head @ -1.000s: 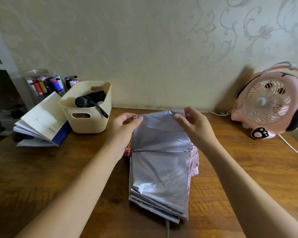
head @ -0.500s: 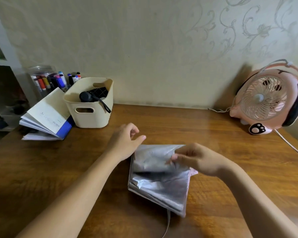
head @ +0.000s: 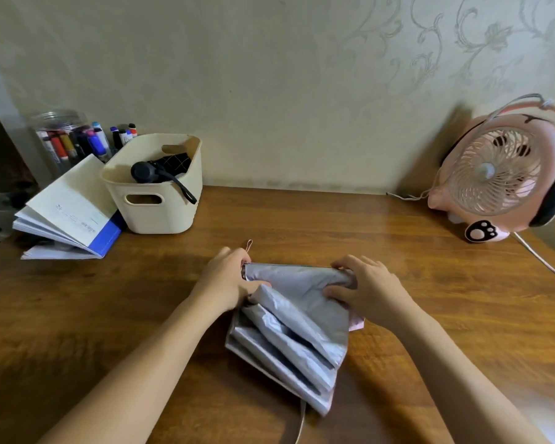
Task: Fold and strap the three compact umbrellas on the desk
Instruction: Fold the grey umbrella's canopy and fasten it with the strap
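A silver-grey compact umbrella [head: 297, 328] with a pink underside lies flat on the wooden desk [head: 430, 299], its canopy pleated into flat panels. The far end is rolled over into a tube. My left hand [head: 229, 278] grips the left end of that roll, beside a small pink loop. My right hand [head: 362, 288] presses and pinches the right end of the roll. A thin strap trails off the near edge of the fabric. A black folded umbrella [head: 159, 171] rests in the cream basket [head: 154, 206] at the back left.
An open booklet [head: 68, 209] leans against the basket, with a jar of markers [head: 68, 139] behind it. A pink desk fan [head: 507, 174] stands at the back right, its white cable [head: 545, 261] running along the right edge. The wall is close behind.
The canopy's far end, held up and spread a second ago, has been folded down toward me and rolled. Both hands have come down onto the roll.
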